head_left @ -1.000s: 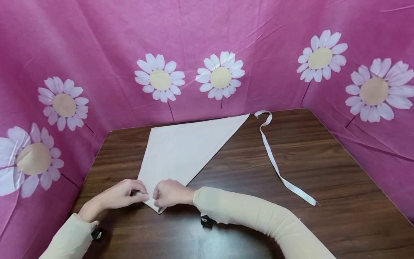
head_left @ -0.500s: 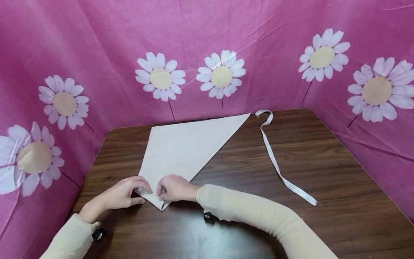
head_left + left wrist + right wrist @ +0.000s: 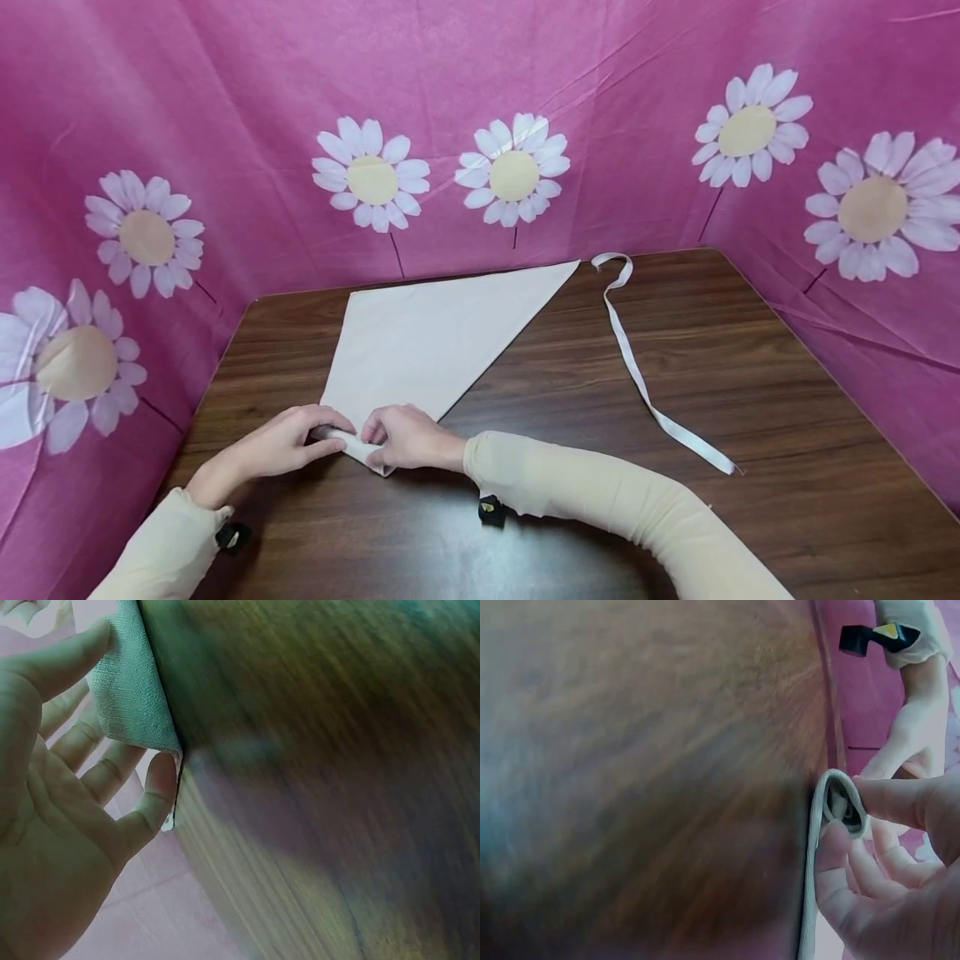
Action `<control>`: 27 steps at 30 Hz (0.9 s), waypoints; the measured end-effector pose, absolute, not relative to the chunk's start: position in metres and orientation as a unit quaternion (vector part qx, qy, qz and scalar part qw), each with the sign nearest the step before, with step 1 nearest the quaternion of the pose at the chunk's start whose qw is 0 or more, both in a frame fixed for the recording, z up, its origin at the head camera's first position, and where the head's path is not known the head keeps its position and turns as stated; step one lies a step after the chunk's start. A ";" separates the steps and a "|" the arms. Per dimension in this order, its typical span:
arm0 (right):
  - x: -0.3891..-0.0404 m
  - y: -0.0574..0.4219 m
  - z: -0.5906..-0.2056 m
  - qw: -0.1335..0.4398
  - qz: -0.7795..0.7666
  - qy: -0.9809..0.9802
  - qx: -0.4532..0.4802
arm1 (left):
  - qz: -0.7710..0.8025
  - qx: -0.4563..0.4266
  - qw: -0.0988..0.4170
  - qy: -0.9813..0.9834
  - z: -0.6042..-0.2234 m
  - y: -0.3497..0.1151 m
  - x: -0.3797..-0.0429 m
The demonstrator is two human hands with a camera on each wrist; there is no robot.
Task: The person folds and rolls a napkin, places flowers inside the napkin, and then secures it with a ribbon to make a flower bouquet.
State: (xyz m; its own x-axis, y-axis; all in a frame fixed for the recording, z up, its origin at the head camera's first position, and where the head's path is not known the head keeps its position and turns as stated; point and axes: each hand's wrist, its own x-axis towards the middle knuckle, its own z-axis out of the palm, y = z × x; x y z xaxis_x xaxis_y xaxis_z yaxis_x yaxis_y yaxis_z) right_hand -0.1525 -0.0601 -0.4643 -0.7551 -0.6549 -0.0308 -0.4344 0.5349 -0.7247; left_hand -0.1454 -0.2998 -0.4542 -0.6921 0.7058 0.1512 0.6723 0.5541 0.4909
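A white folded cloth (image 3: 420, 342) lies flat on the brown table, its long point reaching the back edge. Its near edge is turned up into a small roll (image 3: 360, 449) between the two hands. At the left end of that roll, my left hand (image 3: 281, 442) pinches the fabric; the left wrist view has the thumb on the cloth (image 3: 131, 690) and the fingers behind it. My right hand (image 3: 412, 439) pinches the right end. In the right wrist view the rolled end of the cloth (image 3: 817, 802) curls into a loop between thumb and fingers.
A narrow white ribbon (image 3: 637, 375) lies in a loose curve on the right side of the wooden table (image 3: 570, 417). Pink curtains (image 3: 255, 92) printed with white daisies hang behind the table and along both sides.
The cloth's near corner, which pointed towards me, has been turned up and away into a roll. The left fingers now pinch its end, and the right hand has shifted slightly rightward.
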 end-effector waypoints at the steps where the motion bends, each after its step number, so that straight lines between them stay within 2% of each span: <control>1: -0.153 -0.060 -0.465 0.152 -0.362 0.865 -0.313 | 0.269 0.385 0.036 0.882 -0.454 -0.299 -0.145; 8: -0.157 -0.057 -0.464 0.153 -0.345 0.872 -0.311 | 0.256 0.394 -0.024 0.882 -0.458 -0.297 -0.146; 12: -0.160 -0.055 -0.463 0.163 -0.361 0.869 -0.298 | 0.234 0.396 -0.015 0.888 -0.458 -0.296 -0.146; 19: -0.162 -0.048 -0.466 0.252 -0.474 0.811 -0.234 | 0.242 0.409 -0.009 0.880 -0.458 -0.294 -0.151; 21: -0.163 -0.045 -0.466 0.234 -0.438 0.829 -0.256 | 0.242 0.421 -0.007 0.874 -0.458 -0.293 -0.152; 27: -0.166 -0.037 -0.462 0.094 -0.242 0.889 -0.376 | 0.247 0.448 0.001 0.859 -0.457 -0.292 -0.157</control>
State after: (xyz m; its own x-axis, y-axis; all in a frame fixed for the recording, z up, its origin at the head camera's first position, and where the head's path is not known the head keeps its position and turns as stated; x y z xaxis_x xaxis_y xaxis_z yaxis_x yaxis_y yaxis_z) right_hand -0.1659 -0.0373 -0.4617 -0.6994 -0.7146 0.0141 -0.6231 0.5999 -0.5020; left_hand -0.1569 -0.2922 -0.4571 -0.5986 0.7703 0.2196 0.7696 0.4771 0.4244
